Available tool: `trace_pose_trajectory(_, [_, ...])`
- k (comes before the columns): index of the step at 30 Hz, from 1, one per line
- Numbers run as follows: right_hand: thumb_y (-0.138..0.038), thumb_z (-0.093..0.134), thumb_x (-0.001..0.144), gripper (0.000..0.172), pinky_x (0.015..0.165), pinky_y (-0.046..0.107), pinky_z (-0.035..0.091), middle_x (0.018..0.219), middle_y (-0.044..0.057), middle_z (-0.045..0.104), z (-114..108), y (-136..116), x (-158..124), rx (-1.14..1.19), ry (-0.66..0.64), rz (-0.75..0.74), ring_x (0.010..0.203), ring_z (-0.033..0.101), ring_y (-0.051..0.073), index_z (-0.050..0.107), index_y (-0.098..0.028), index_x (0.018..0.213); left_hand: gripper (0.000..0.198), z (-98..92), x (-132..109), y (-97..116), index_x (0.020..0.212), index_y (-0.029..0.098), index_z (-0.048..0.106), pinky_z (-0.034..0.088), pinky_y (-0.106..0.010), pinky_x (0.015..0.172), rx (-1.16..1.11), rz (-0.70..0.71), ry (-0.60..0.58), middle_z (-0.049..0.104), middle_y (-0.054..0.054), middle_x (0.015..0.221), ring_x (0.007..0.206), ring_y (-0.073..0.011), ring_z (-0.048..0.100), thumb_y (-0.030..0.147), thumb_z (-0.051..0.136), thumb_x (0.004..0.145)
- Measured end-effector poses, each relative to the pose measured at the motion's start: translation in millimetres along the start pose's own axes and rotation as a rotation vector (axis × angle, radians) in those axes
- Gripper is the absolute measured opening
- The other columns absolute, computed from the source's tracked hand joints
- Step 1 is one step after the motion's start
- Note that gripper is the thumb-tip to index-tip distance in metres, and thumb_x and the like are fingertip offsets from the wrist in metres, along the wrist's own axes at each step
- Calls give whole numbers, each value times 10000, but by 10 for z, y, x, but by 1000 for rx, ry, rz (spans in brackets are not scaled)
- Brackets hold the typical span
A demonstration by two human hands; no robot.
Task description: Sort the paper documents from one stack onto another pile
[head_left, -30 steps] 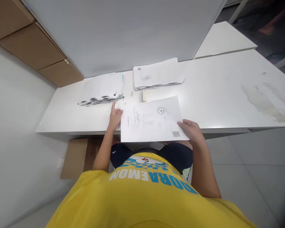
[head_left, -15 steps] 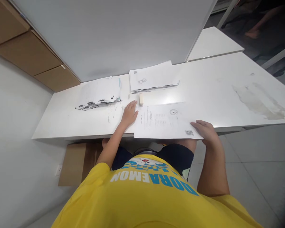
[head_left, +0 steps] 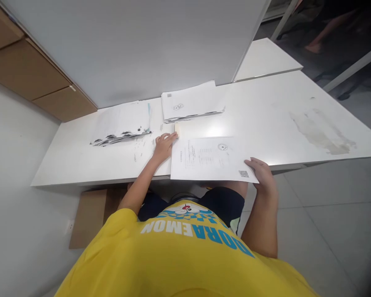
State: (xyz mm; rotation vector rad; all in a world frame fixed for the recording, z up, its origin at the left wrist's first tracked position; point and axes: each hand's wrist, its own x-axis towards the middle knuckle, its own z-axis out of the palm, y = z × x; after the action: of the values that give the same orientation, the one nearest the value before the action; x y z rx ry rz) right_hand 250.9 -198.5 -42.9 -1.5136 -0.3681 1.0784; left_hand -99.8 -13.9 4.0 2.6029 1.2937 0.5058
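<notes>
My left hand (head_left: pixel 163 147) has its fingers curled, its fingertips closed at the near end of a small cream-coloured block (head_left: pixel 177 128) standing on the white desk. What kind of block it is I cannot tell. My right hand (head_left: pixel 262 172) pinches the right edge of a printed sheet of paper (head_left: pixel 210 161), thumb on top. That sheet bears a round seal mark, lines of text and a square code, and its near edge hangs slightly over the desk edge.
A stack of papers with dark-smudged edges (head_left: pixel 122 123) lies at the left, another paper stack (head_left: pixel 193 101) at the back. Behind them rises a grey panel (head_left: pixel 142 45). Dried stains (head_left: pixel 324 128) mark the right of the desk (head_left: pixel 250 107). A cardboard box (head_left: pixel 88 218) stands below.
My left hand has shifted right and its fingers have curled, with the fingertips now at the block. The right hand keeps hold of the sheet. The whole view has shifted slightly.
</notes>
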Motion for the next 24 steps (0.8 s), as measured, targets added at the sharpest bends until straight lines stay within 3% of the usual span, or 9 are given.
trace_pose_trajectory(10, [-382, 904, 527, 388, 482, 251, 519, 669, -10, 664, 9, 63, 37, 19, -23, -6, 587, 617, 163, 606, -242, 732, 619, 11, 5, -21, 1362, 288, 628, 330, -474, 1082, 10, -30, 1, 565, 26, 1490, 1293, -238, 498, -11, 400, 871])
trace_pose_trajectory(18, [-342, 872, 527, 348, 505, 281, 525, 685, -5, 666, 43, 85, 52, 0, 70, -8, 614, 619, 183, 629, -243, 755, 602, -4, 63, -34, 1273, 297, 695, 400, -513, 1069, -37, -42, 7, 636, 49, 1405, 1135, -240, 585, -21, 395, 858])
trace_pose_trajectory(21, [-371, 836, 529, 307, 497, 288, 511, 668, -4, 651, 119, -31, -26, -77, 94, -46, 611, 602, 186, 625, -243, 712, 572, 32, 74, -8, 1241, 278, 713, 420, -513, 1059, -27, -33, 36, 661, 41, 1374, 1116, -249, 595, -16, 402, 862])
trace_pose_trajectory(24, [-405, 801, 564, 271, 493, 265, 473, 649, -10, 625, 165, -320, -194, -231, 88, -103, 625, 576, 177, 646, -226, 696, 558, 62, 64, 34, 1263, 259, 697, 430, -511, 1048, -11, -24, 81, 656, 14, 1385, 1156, -263, 583, -3, 399, 871])
